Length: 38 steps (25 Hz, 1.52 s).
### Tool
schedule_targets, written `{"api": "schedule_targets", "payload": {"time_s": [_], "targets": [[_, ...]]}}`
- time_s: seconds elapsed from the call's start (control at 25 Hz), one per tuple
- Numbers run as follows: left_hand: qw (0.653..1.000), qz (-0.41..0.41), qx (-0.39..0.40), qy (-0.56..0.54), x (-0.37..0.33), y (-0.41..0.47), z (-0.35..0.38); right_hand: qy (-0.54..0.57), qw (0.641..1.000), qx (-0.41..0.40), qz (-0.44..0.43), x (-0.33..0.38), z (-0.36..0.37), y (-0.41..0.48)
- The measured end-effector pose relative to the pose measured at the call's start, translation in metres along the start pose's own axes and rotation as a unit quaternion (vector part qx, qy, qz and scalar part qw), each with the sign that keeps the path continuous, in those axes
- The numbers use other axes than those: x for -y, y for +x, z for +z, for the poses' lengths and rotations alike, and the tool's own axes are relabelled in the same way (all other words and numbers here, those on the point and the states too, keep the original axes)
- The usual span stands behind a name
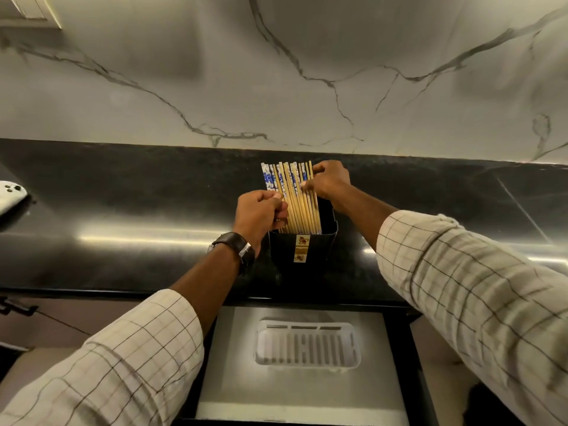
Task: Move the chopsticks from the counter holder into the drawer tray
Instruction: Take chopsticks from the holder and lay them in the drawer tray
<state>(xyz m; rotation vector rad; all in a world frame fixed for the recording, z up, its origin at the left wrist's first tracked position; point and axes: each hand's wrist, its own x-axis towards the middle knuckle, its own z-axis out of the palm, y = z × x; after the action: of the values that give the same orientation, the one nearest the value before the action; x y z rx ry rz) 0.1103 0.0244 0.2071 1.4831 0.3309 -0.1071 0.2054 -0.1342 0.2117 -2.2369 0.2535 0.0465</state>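
The chopsticks stand as a fanned bundle in the black holder, which sits on the dark tabletop just beyond its front edge. Their blue-and-white patterned tops point toward 12 o'clock and their plain bamboo shafts run down into the holder's mouth. The left hand is curled against the bundle from 9 o'clock, fingers closed onto the shafts just above the rim. The right hand presses in from 3 o'clock, higher up, with fingertips on the outermost sticks. Whether either hand already has a firm grip or is only gathering the sticks together is hard to tell from this angle.

Below the tabletop, at 6 o'clock, the drawer stands open with the white slotted tray lying in it, and nothing visible inside the tray.

The sticks are likely light and stiff, but there are many of them, thin and smooth, so they would tend to slide past one another and splay. The bundle seems best taken around the middle of the shafts, squeezed from both sides, with the patterned ends kept level, then lifted straight up to clear the holder before it is turned flat for the tray.
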Motion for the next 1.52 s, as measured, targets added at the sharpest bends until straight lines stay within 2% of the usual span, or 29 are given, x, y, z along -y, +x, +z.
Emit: {"api": "schedule_targets", "payload": {"time_s": [0.24, 0.4, 0.6, 0.72, 0.8, 0.88, 0.96, 1.04, 1.12, 1.24, 1.32, 1.4, 1.52], "targets": [[1.000, -0.023, 0.006, -0.006, 0.009, 0.006, -0.001, -0.035, 0.999, 0.016, -0.012, -0.005, 0.009, 0.013], [1.000, -0.026, 0.013, -0.004, 0.009, 0.008, -0.005, -0.023, 1.000, -0.003, -0.021, -0.009, 0.013, 0.013], [0.999, -0.026, 0.018, 0.000, 0.008, 0.007, -0.006, -0.021, 0.992, -0.109, -0.053, 0.002, -0.003, -0.002], [0.995, 0.082, 0.030, 0.053, 0.001, 0.003, 0.003, 0.009, 0.977, -0.169, -0.129, 0.023, -0.033, -0.021], [0.975, 0.177, 0.058, 0.124, -0.014, -0.001, 0.017, 0.071, 0.969, -0.173, -0.160, 0.037, -0.055, -0.038], [0.948, 0.244, 0.107, 0.174, -0.031, -0.007, 0.035, 0.175, 0.962, -0.137, -0.157, 0.048, -0.073, -0.056], [0.938, 0.266, 0.145, 0.171, -0.042, -0.012, 0.047, 0.262, 0.953, -0.068, -0.134, 0.053, -0.090, -0.071], [0.942, 0.238, 0.204, 0.119, -0.042, -0.014, 0.050, 0.289, 0.950, 0.002, -0.118, 0.051, -0.108, -0.079], [0.935, 0.231, 0.240, 0.123, -0.036, -0.017, 0.048, 0.280, 0.953, 0.060, -0.095, 0.046, -0.122, -0.082], [0.927, 0.220, 0.268, 0.145, -0.020, -0.019, 0.045, 0.291, 0.951, 0.066, -0.083, 0.044, -0.139, -0.081], [0.930, 0.193, 0.275, 0.147, -0.008, -0.021, 0.040, 0.391, 0.917, -0.002, -0.084, 0.046, -0.157, -0.078], [0.948, 0.154, 0.252, 0.121, 0.002, -0.023, 0.033, 0.514, 0.848, -0.093, -0.087, 0.042, -0.177, -0.077], [0.976, 0.069, 0.206, -0.020, 0.001, -0.025, 0.030, 0.620, 0.767, -0.144, -0.081, 0.024, -0.166, -0.089]]}}
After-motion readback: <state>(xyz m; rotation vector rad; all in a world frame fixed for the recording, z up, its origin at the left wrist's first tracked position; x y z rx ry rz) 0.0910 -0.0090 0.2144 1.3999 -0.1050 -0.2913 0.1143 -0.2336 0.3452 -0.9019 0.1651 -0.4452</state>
